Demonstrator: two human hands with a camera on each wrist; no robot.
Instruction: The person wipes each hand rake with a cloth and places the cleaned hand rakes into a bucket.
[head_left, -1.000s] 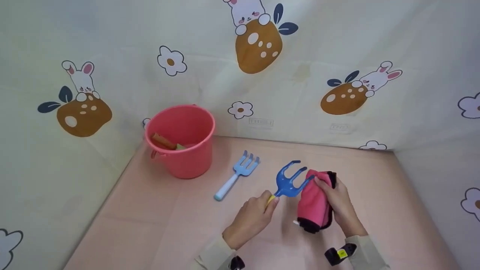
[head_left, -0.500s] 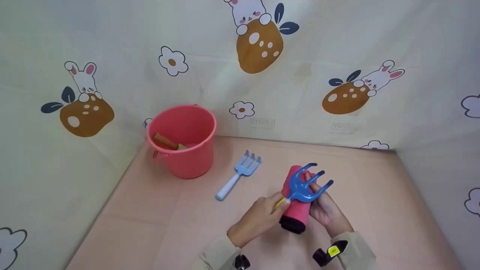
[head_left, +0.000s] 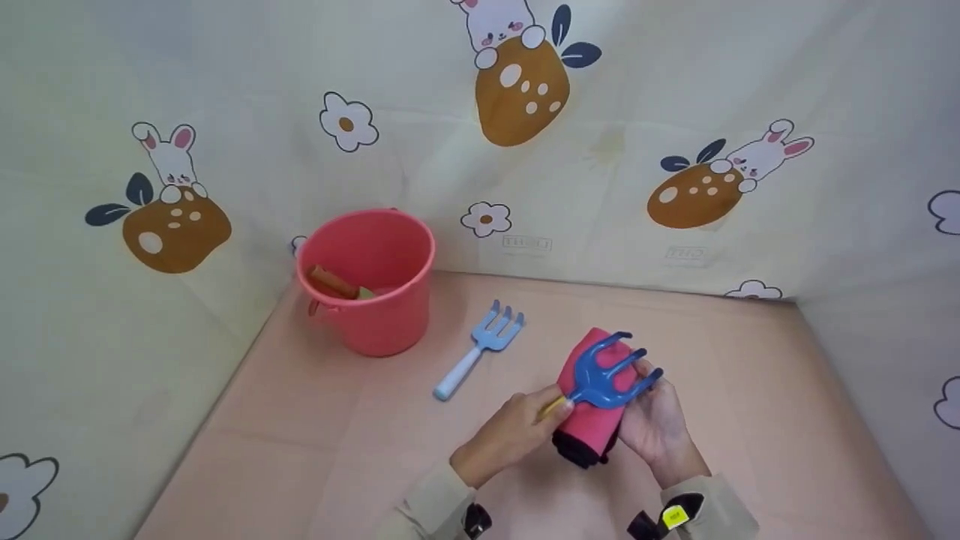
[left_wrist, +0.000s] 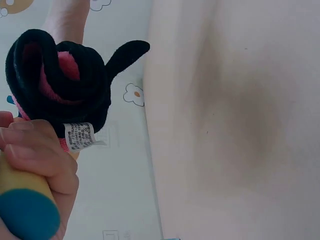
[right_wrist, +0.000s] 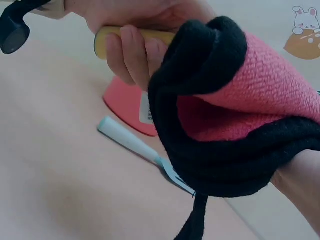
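My left hand (head_left: 506,431) grips the yellow handle (left_wrist: 25,185) of a three-pronged garden hand fork (head_left: 596,381). Its blue head points up and to the right. My right hand (head_left: 660,427) holds a folded pink towel (head_left: 589,421) with black edging behind the fork's head, so the blue prongs overlap the cloth and the right fingertips. Seen from the left wrist, the towel's rolled black end (left_wrist: 60,95) carries a white label (left_wrist: 80,136) and a black loop. In the right wrist view the towel hides most of my right hand.
A second hand fork (head_left: 480,351), light blue with a pale handle, lies on the table (head_left: 360,450) left of my hands. Behind it stands a red bucket (head_left: 382,326) holding a brown-handled tool (head_left: 334,283). A patterned cloth wall (head_left: 420,150) closes off the back.
My right hand has brought the towel leftward, from beside the prongs to behind the fork's head. My left hand has shifted slightly right and then a little back, still gripping the fork.
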